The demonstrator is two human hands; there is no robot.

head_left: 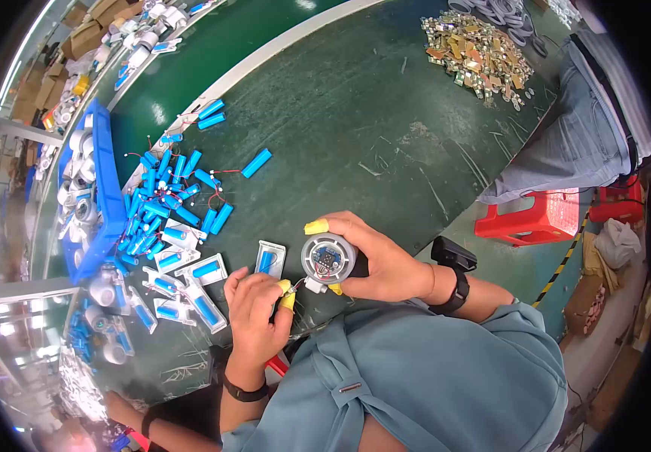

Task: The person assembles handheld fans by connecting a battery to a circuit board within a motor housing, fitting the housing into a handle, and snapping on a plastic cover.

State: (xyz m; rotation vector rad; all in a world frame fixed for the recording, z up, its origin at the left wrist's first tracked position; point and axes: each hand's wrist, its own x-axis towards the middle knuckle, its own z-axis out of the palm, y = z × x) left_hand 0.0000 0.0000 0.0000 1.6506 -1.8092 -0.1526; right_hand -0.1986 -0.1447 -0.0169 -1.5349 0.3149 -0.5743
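the work looks partway through one unit: the round grey housing [347,265] is near the near edge of the table [340,135], its open side facing up, with a circuit board [327,258] seated in its middle and bare to view, and a white tab [315,285] at its rim on the near side. the right hand [378,260] has its thumb and forefinger clamped on the housing from two sides. the left hand [257,313] is curled just beside it, thumb and forefinger drawn close together at what look like thin wires by the tab; i cannot tell whether they grip them. so the board appears to be in, while the wiring seems unfinished and no cover lies over the board. just left of the housing, a white case [281,256] lies with a blue battery [266,261] in it. more filled cases [206,267] lie between the left and near edges, which suggests other pieces are partly done. much looks left: a heap of loose batteries [152,207] and a blue bin [107,173] of white parts by the left edge, and, towards the far right corner, a pile of small boards [480,60] with grey rings [502,13] beyond it
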